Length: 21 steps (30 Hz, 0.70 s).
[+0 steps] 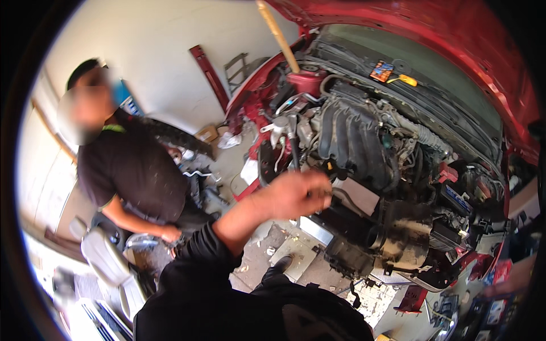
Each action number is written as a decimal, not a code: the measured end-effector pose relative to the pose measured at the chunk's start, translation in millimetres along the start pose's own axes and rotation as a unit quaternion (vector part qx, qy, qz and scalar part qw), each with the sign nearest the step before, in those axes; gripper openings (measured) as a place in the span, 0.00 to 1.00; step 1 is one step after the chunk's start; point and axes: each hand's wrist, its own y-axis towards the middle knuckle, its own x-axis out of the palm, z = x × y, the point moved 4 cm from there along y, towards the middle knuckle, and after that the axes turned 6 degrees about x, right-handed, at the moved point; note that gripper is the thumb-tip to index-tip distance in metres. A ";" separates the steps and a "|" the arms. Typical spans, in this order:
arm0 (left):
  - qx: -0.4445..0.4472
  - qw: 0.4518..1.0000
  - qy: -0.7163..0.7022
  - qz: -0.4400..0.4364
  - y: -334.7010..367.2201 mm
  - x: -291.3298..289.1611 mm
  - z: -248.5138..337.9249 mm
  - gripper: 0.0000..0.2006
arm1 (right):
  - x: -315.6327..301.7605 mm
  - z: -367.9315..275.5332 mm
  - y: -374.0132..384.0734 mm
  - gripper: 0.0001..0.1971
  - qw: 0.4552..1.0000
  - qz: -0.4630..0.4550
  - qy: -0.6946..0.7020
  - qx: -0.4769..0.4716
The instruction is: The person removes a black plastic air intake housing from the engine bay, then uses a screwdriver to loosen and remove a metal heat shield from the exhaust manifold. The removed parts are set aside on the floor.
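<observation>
My left hand [298,194] reaches in a black sleeve over the front of a car's engine bay. Its fingers are curled together and slightly blurred; a small dark spot shows among them, but I cannot make out what they hold. Just beyond it is the black ribbed intake manifold [350,133] on the engine. Below and right of the hand lie a black plastic housing [350,256] and a dusty, rounded black part [406,230]. A flat brownish panel [358,196] sits right beside my fingers. My right hand is out of the picture.
A raised red hood [455,28] hangs over the bay, near a wooden pole [278,37]. An orange-yellow tool [406,80] lies by the windshield. Another person [133,170] stands at left near a pale car seat [105,256]. Parts and boxes crowd the lower right.
</observation>
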 end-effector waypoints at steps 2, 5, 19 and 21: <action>0.061 0.991 0.071 0.092 65.8 -42.4 -37.2 0.11 | 8.6 -24.3 -16.3 0.21 0.999 0.044 0.014 -0.003; -0.018 0.982 0.169 0.082 157.1 -68.2 -118.5 0.22 | 41.8 -47.8 -28.5 0.28 0.991 0.106 0.037 0.075; -0.212 0.937 0.276 0.017 492.1 -10.3 -341.9 0.39 | 264.5 -162.4 -209.7 0.12 0.903 0.197 0.276 0.265; -0.197 0.936 0.289 0.048 511.2 -11.4 -346.2 0.38 | 284.6 -174.1 -226.2 0.14 0.884 0.176 0.323 0.290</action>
